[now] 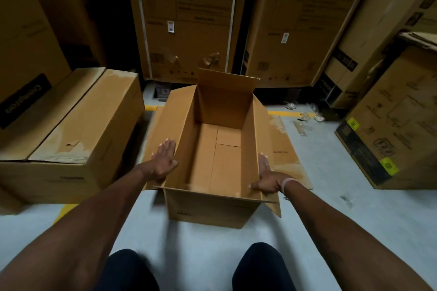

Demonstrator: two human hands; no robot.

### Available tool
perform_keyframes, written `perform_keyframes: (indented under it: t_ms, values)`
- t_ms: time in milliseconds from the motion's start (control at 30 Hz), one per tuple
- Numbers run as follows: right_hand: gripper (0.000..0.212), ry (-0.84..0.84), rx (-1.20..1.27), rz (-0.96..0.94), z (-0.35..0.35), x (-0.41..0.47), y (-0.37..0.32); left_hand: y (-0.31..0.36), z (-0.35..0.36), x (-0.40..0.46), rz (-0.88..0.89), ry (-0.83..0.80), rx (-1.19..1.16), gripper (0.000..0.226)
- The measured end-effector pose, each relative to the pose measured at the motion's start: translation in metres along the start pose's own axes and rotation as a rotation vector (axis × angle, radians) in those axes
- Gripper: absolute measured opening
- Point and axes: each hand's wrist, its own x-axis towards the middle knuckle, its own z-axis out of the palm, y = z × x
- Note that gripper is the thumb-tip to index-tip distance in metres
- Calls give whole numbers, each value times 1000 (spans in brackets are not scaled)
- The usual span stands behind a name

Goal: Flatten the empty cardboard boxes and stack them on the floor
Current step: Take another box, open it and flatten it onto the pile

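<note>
An open, empty brown cardboard box [220, 163] stands upright on the grey floor in front of me, all its top flaps folded outward and the far flap standing up. My left hand [164, 160] lies flat, fingers spread, on the left flap beside the box's opening. My right hand [268, 178] presses on the right wall's top edge near the front corner, fingers stretched along it and thumb curled over the rim. A closed long cardboard box [78, 139] lies on the floor to the left, its top paper torn.
Tall printed cartons [189, 19] line the back. More cartons [402, 120] with yellow stickers stand at the right. Scraps of clear tape [305, 123] lie by a yellow floor line [290, 113]. My knees [201, 269] are at the bottom edge.
</note>
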Motion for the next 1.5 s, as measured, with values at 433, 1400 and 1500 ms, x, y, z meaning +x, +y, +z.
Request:
perform_keyframes:
  t_ms: [433,1400,1500]
  values:
    - [115,303,-295,-54,-102,67,-74,15,-62,74,91,135,525,95]
    - [115,337,-376,86,-234,290,-118,13,-17,133,39,430,407,92]
    - [145,348,-377,33,-209,266,-105,18,-21,128,11,390,433,91]
